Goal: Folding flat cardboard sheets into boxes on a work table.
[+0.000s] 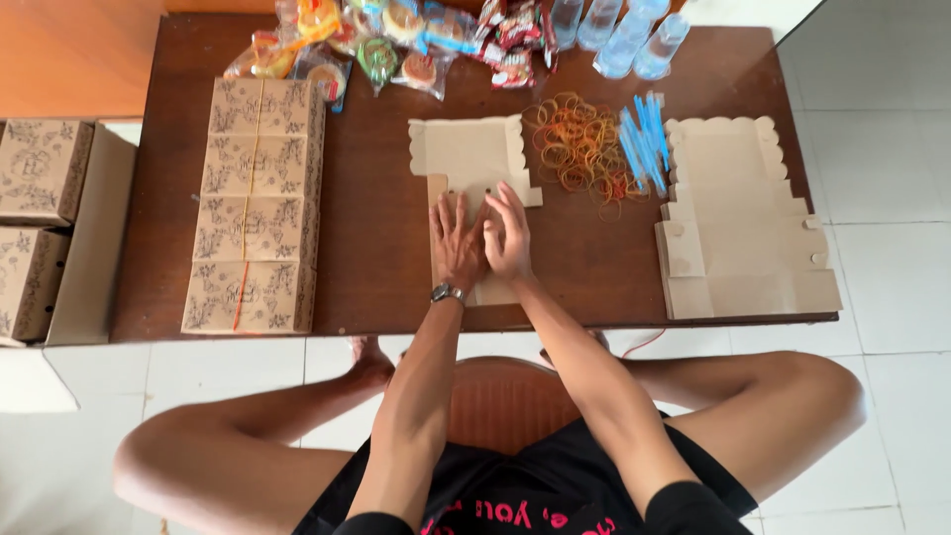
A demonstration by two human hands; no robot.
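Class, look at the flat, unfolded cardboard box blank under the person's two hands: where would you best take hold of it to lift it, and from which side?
Probably by the scalloped far flap of the box blank, pinched from the far-left corner. The left hand and right hand cover the near half, while that flap lies bare and flat on the table, clear of the rubber bands.

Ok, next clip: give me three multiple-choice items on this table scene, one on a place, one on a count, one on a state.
1. Where do the rubber bands lie?
A. beside the blue straws
B. on the floor
C. on the closed boxes

2. How many closed boxes sit in the row on the table?
A. two
B. four
C. seven

3. The cardboard blank under the left hand and right hand is:
A. crumpled
B. flat, unfolded
C. closed up

A: bands touch the straws. B: four in the column. B: both palms press it flat.
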